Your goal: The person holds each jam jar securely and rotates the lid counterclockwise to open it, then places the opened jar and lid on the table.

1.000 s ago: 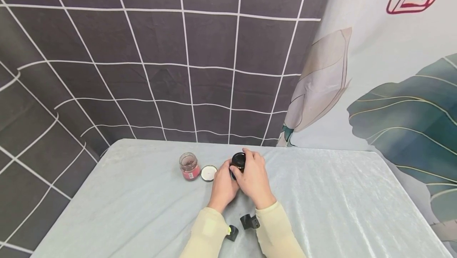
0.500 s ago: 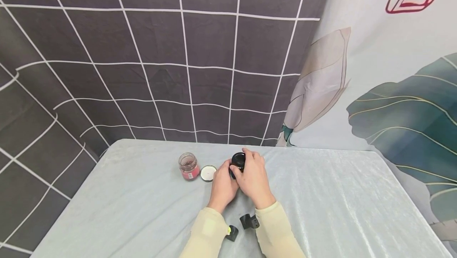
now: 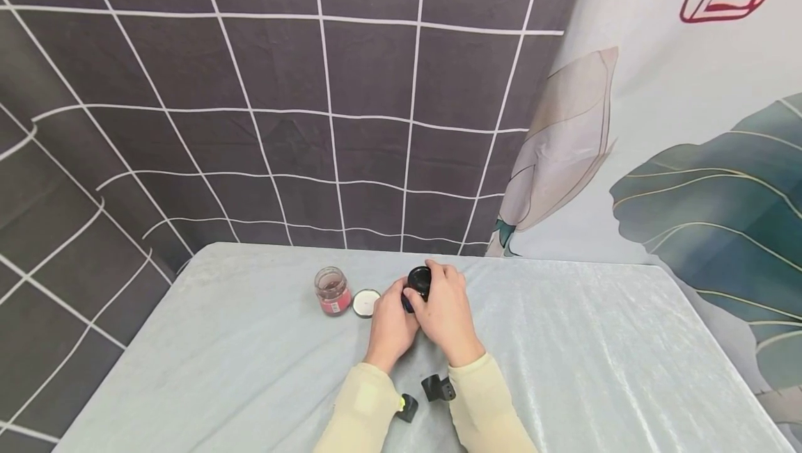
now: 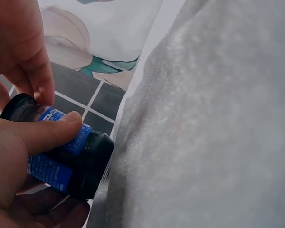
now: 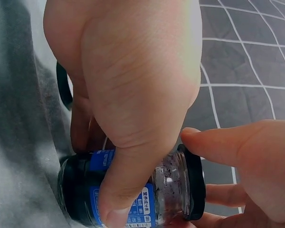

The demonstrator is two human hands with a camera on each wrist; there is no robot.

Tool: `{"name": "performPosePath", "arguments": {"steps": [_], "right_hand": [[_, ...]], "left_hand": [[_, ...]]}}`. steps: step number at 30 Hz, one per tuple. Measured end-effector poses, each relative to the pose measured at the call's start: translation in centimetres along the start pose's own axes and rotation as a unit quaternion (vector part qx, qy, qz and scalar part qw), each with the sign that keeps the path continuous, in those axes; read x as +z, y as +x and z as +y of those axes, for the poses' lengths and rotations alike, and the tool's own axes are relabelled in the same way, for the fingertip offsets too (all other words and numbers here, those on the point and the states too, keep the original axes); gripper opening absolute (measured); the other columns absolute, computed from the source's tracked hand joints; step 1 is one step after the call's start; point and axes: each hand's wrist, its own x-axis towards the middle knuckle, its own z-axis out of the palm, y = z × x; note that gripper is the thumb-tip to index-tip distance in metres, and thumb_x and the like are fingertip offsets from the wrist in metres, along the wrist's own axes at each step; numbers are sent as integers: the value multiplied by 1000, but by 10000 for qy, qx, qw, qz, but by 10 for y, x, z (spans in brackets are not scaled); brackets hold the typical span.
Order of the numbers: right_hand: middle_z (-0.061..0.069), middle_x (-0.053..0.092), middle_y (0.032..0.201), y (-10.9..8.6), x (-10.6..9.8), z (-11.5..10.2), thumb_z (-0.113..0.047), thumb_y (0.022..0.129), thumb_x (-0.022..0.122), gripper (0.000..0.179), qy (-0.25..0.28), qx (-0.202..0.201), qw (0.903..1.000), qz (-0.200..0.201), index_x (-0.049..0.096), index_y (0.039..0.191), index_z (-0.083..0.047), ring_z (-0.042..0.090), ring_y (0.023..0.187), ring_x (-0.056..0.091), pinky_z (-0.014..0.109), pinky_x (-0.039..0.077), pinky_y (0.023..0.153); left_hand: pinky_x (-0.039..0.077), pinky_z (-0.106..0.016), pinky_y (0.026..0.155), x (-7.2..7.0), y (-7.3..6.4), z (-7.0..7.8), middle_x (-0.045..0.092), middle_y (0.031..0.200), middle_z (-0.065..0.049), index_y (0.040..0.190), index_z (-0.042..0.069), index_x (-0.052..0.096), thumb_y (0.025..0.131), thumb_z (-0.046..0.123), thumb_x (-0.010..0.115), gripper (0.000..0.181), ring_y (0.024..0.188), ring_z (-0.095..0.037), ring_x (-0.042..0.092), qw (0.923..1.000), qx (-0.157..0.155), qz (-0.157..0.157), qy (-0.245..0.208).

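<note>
A glass jar (image 5: 171, 185) with dark contents, a blue label and a black lid (image 3: 419, 280) is held between both hands over the table. My left hand (image 3: 391, 331) grips its body, the thumb (image 4: 61, 133) lying across the label (image 4: 50, 172) in the left wrist view. The thumb and fingers of my right hand (image 3: 447, 315) hold the lid at its rim. Fingers cover part of the jar in each view. Left of the hands, a second jar (image 3: 332, 291) with a red label stands uncovered. Beside it a loose lid (image 3: 366, 303) lies with its white inside up.
A pale cloth covers the table (image 3: 250, 369). Behind it hangs a dark grid-patterned curtain (image 3: 370, 154), and a leaf-printed curtain (image 3: 664, 195) is at the right. Black devices (image 3: 438, 389) sit at both wrists.
</note>
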Motion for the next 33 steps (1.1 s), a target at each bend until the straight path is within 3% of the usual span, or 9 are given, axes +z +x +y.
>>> {"name": "performPosePath", "arguments": {"steps": [19, 33], "right_hand": [[29, 57, 119, -1, -3, -4, -23, 90, 76, 56, 10, -48, 10000, -21, 57, 132, 9, 45, 113, 53, 55, 48, 94], [30, 57, 118, 0, -4, -5, -28, 91, 74, 58, 42, -92, 9999, 90, 57, 131, 11, 44, 112, 53, 55, 47, 94]], "left_hand": [[50, -48, 99, -6, 0, 1, 67, 122, -18, 130, 1, 62, 86, 13, 76, 48, 115, -35, 64, 9999, -28, 138, 20], [51, -47, 99, -11, -5, 4, 65, 123, -18, 130, 1, 61, 88, 17, 76, 47, 116, -34, 63, 9994, -11, 231, -271]]}}
